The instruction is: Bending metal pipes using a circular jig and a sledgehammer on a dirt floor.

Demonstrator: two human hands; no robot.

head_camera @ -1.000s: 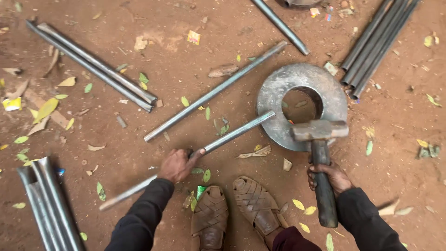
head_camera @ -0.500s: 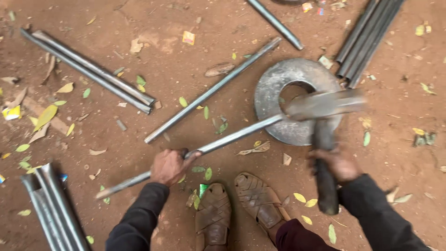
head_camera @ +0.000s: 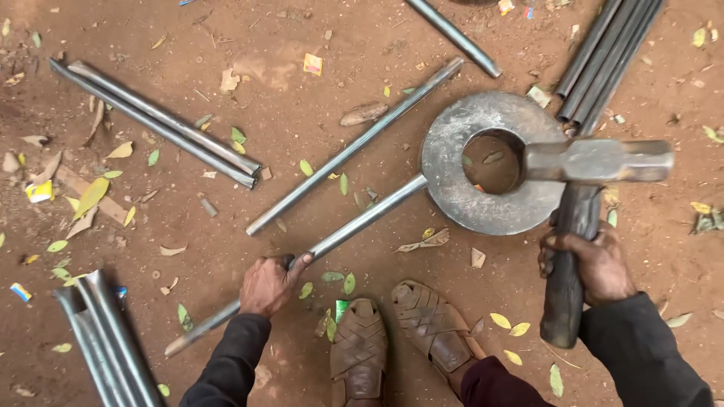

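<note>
My left hand (head_camera: 268, 285) grips a long grey metal pipe (head_camera: 354, 224) that lies on the red dirt, its far end touching the edge of a thick steel ring (head_camera: 460, 196). My right hand (head_camera: 593, 261) holds the dark handle of a heavy sledgehammer (head_camera: 597, 160). The hammer head hangs above the ring's right side, partly covering it. My two sandalled feet (head_camera: 400, 339) stand between my hands.
A second loose pipe (head_camera: 354, 145) lies beyond the held one. Pipe bundles sit at upper left (head_camera: 154, 124), lower left (head_camera: 105, 339) and upper right (head_camera: 603, 60). One more pipe (head_camera: 455, 36) lies at the top. Leaves and scraps litter the dirt.
The hammer swung down onto the pipe end at the ring, then rose again to the right. The pipe's far end now sits at the ring's edge. My left hand kept its grip.
</note>
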